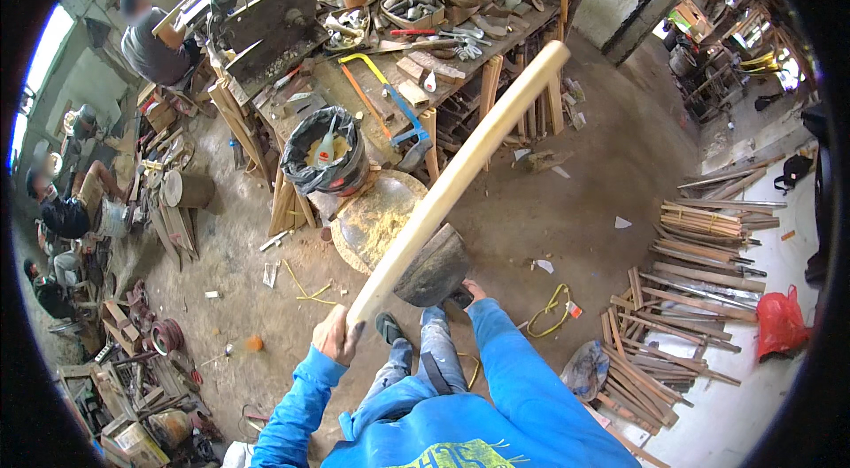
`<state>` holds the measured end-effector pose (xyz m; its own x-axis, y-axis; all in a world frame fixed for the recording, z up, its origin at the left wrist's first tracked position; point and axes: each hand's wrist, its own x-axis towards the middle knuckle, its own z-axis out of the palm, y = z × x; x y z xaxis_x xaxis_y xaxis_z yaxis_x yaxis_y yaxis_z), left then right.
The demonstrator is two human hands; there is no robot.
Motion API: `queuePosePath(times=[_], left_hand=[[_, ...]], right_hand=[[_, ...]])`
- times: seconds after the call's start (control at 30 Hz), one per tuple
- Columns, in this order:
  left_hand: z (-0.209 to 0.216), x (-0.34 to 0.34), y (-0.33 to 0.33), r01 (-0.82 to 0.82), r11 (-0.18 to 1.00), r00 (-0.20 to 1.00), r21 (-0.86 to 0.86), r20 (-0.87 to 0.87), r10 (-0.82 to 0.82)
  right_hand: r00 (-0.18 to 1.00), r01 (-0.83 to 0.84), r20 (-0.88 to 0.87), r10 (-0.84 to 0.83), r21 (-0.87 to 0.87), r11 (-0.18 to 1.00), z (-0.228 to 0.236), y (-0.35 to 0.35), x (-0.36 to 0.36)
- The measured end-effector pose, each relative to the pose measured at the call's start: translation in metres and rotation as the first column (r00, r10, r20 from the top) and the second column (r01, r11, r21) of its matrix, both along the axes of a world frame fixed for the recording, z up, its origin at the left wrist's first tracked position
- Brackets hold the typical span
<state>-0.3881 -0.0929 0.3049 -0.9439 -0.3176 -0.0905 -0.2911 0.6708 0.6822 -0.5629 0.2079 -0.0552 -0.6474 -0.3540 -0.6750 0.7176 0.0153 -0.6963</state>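
Note:
My left hand [335, 335] is closed around the near end of a long, pale wooden pole [459, 180]. The pole slants up and away to the right, its far end near the workbench edge. My right hand [475, 291] is closed beside a dark, rounded block [434, 271] under the pole; what its fingers grip is dark and mostly hidden. Beyond the block, a round, shallow tray [343, 242] holds yellowish sawdust. Behind it stands a bucket lined with a black bag [305, 171], with a white and red bottle [327, 149] inside.
A workbench [354, 83] ahead carries a bow saw [407, 105], wood offcuts and tools. Wooden sticks [691, 291] lie stacked at right near a red bag [781, 322]. Yellow straps [551, 309] lie on the floor. Several people sit at left, one [155, 43] by the bench.

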Motion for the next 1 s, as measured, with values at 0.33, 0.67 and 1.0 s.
queuePosePath(times=[0.33, 0.67, 1.0], left_hand=[[0.019, -0.033, -0.018, 0.295, 0.885, 0.952, 0.359, -0.033, -0.304], [0.032, -0.037, -0.036, 0.330, 0.943, 0.925, 0.049, 0.182, -0.333], [0.013, -0.041, -0.031, 0.330, 0.942, 0.910, -0.066, 0.288, -0.298]], right_hand=[[0.926, -0.148, -0.310, 0.215, 0.224, 0.963, -0.023, -0.005, 0.017], [0.823, 0.475, 0.342, -0.453, 0.021, 0.879, -0.001, -0.011, -0.016], [0.843, 0.457, -0.275, -0.462, -0.085, 0.885, 0.060, -0.003, -0.061]])
